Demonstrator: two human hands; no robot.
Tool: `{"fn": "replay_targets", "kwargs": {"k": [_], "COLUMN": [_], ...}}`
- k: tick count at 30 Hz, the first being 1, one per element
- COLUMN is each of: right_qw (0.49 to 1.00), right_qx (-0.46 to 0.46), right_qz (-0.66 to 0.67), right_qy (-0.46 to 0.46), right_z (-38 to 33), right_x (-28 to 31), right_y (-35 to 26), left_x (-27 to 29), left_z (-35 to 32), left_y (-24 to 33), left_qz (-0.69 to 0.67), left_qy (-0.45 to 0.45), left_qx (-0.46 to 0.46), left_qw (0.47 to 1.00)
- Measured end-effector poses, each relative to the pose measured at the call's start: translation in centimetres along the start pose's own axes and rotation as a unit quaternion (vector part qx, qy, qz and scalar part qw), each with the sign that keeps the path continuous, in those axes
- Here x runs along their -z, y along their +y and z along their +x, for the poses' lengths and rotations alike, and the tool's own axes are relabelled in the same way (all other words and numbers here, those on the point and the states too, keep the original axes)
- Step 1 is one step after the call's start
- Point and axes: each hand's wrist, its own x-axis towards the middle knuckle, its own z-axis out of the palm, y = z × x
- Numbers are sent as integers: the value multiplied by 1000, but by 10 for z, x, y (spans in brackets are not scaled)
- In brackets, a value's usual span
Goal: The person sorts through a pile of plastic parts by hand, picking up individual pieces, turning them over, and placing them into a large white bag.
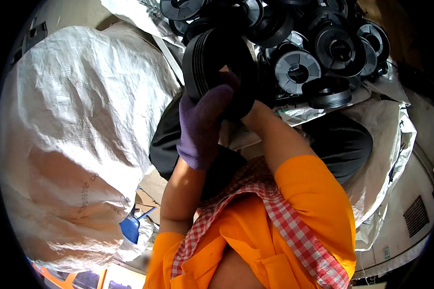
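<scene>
From the head view, the person holds a stack of black ribbed rings (217, 62) up in front of the chest, above the lap and just before a heap of black and grey round plastic parts (318, 53) lying in an open white woven sack (386, 144). The left hand (202, 120), in a purple glove, wraps its fingers (212, 103) around the stack's lower edge, clamped on it. The right hand (248, 108) is mostly hidden behind the stack; it seems to press against the far side, but I cannot tell how its fingers lie.

The step looks like gathering or aligning rings into one stack; the next move would call for a firm two-handed squeeze so none slips out.

The stack looks like several thick, dark, grooved discs set edge to edge, tilted slightly. A big full white sack (77, 135) bulges at the person's left.
</scene>
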Motion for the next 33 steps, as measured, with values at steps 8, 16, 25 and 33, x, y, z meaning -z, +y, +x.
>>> {"fn": "replay_targets", "kwargs": {"k": [8, 16, 25, 33], "right_qw": [996, 961, 978, 822], "right_qx": [-10, 1, -123, -41], "right_qz": [-63, -200, -168, 274], "right_qy": [-57, -193, -28, 498], "right_z": [19, -3, -84, -130], "right_x": [16, 88, 127, 180], "right_y": [-7, 15, 49, 82], "left_x": [10, 11, 19, -28], "left_z": [-6, -13, -34, -105], "left_y": [2, 6, -24, -59], "left_qz": [-4, -134, -141, -77], "left_qy": [-21, 14, 63, 85], "left_qx": [-35, 20, -25, -63], "left_qw": [999, 991, 988, 991]}}
